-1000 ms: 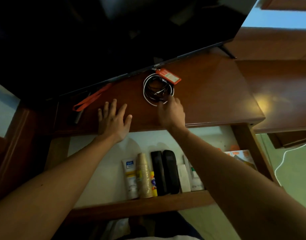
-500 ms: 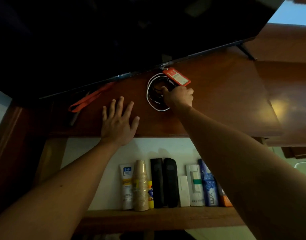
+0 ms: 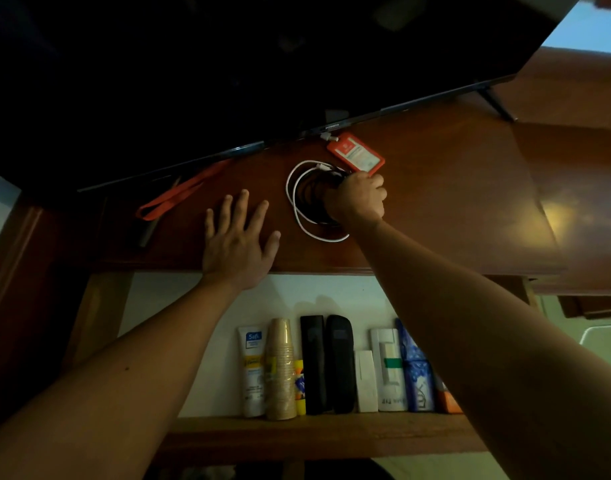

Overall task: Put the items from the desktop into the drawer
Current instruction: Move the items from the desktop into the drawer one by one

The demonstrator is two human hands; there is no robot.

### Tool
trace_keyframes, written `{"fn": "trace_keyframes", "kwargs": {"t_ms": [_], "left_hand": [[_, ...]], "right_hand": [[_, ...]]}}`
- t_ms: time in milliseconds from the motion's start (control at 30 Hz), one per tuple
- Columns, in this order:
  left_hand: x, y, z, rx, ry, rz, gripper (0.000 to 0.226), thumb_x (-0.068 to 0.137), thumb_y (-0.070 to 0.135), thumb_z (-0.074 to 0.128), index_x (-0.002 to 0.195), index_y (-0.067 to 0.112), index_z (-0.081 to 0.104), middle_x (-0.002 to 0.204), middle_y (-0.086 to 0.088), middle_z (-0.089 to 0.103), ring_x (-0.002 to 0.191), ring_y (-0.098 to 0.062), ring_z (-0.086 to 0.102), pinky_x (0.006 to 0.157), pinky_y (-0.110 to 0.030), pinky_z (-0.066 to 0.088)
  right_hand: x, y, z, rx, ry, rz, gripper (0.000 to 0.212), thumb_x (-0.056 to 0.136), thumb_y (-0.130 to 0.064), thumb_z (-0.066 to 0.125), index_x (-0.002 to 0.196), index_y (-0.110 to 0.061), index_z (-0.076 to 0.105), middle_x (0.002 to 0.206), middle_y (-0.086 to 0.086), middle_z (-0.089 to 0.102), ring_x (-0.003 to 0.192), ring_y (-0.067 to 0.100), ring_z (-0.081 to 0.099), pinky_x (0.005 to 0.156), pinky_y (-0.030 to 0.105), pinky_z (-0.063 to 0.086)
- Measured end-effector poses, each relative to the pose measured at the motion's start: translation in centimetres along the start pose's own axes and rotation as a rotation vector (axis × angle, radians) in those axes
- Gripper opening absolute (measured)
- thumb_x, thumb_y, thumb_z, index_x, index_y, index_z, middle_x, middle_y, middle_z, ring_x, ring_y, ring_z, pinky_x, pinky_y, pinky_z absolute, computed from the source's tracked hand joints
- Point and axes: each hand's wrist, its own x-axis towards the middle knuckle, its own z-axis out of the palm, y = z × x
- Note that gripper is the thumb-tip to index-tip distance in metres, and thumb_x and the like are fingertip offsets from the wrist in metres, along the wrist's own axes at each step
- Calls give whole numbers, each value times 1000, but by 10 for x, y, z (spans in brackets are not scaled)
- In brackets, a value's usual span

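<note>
A coil of black and white cables (image 3: 302, 199) lies on the brown desktop (image 3: 435, 209) under the edge of a dark television. My right hand (image 3: 357, 199) is closed over the coil's right side, fingers curled around the cables. An orange card holder (image 3: 356, 154) lies just beyond that hand, its orange lanyard (image 3: 179, 195) trailing off to the left. My left hand (image 3: 238, 240) rests flat on the desktop with fingers spread, holding nothing. Below the desk edge, the open drawer (image 3: 314, 438) has a white floor and a wooden front rail.
In the drawer, lined up side by side, are a white tube (image 3: 252, 372), stacked paper cups (image 3: 280, 368), two black cases (image 3: 326, 365), white boxes (image 3: 383, 372) and a blue packet (image 3: 415, 375). The television (image 3: 262, 64) overhangs the back of the desk. A dark pen-like object (image 3: 148, 230) lies at left.
My right hand has reached further onto the coil and closed its fingers around the cables. My left hand stays flat on the desk. The camera has moved closer.
</note>
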Motion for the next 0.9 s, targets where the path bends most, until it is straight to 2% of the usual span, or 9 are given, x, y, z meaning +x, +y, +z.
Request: {"fn": "trace_keyframes", "kwargs": {"t_ms": [133,333,400,600,767,900], "left_hand": [[0,0,0,8,6,-2,68,97,64,25,157,31,23,167,-9,16,152,-35,12,120,-59,11],[1,-1,1,16,-12,9,69,97,64,24,157,30,22,167,-10,15,152,-36,12,119,-59,11],[2,-2,0,7,-28,15,70,96,65,21,157,31,21,167,-10,13,153,-36,9,119,-59,9],[5,-4,-4,5,-111,10,71,97,67,16,159,33,11,169,-7,1,154,-33,-2,120,-57,-1],[8,-4,-6,-13,-154,10,71,97,67,16,159,33,7,169,-6,-5,154,-31,-8,120,-57,-5],[9,-3,-8,-4,-197,10,71,97,67,14,159,33,2,168,-5,-10,153,-31,-13,120,-58,-7]], "right_hand": [[-4,0,0,33,-14,-17,62,93,-31,67,141,-3,39,129,17,46,117,34,50,94,41,49],[-14,12,-2,-41,-25,-117,40,97,-17,59,132,-1,51,121,20,55,100,30,62,88,39,57],[-19,17,-3,-96,-5,-165,39,97,-14,58,132,0,49,123,21,54,101,29,61,87,35,55],[-35,26,-4,-145,-41,-161,42,95,-10,61,132,4,46,124,23,53,106,32,60,89,35,53],[-53,36,-9,-188,-25,-214,37,98,-14,56,131,3,52,120,19,56,106,29,56,93,33,52],[-77,51,-8,-85,-31,-127,36,100,-11,52,131,6,47,126,21,52,110,31,55,89,36,50]]}}
